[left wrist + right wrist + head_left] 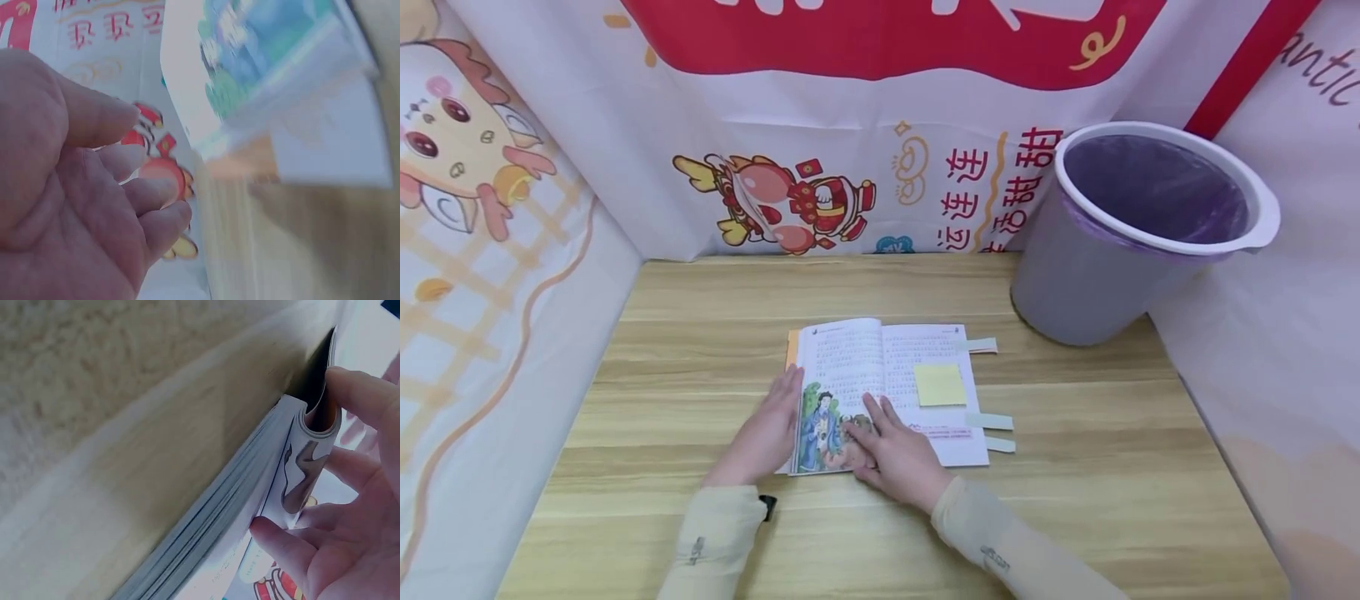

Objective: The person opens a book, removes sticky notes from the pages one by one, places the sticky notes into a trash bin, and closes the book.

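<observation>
The book (883, 375) lies on the bench (700, 325) under the spread fingers of the right hand (901, 458), perhaps for flattening it, and beside the relaxed fingers of the left hand (766, 437).

Bright, even light fills the head view. The book (275, 81) blurs in the left wrist view; the right wrist view looks dimmer.

one open book (850, 358), one yellow sticky note (941, 385), three pale paper tabs (990, 422), one left hand (766, 432), one right hand (898, 457), two light sleeves (718, 542), one grey bin (1078, 271), one purple bin bag (1157, 187), one desk (820, 292)
</observation>
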`<action>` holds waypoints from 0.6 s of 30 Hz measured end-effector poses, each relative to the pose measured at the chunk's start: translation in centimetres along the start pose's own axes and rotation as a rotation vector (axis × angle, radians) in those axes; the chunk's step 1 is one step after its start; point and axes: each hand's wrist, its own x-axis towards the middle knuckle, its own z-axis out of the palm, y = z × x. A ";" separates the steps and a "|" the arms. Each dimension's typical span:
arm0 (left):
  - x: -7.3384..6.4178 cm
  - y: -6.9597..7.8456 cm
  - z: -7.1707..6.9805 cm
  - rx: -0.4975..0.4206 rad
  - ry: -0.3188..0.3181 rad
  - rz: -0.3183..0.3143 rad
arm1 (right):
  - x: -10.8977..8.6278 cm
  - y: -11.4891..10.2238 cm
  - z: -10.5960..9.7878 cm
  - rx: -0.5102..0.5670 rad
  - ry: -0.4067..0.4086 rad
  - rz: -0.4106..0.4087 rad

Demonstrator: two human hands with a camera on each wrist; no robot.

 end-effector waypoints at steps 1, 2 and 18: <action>0.5 0.4 0.1 0.002 -0.010 0.011 | 0.1 -0.1 0.0 -0.014 -0.006 0.000; 0.9 0.7 0.2 0.007 -0.018 0.025 | 0.1 -0.1 0.1 -0.034 -0.009 0.000; 5.2 2.2 2.8 0.017 -0.204 0.021 | 0.4 -0.8 1.4 -0.186 0.071 -0.016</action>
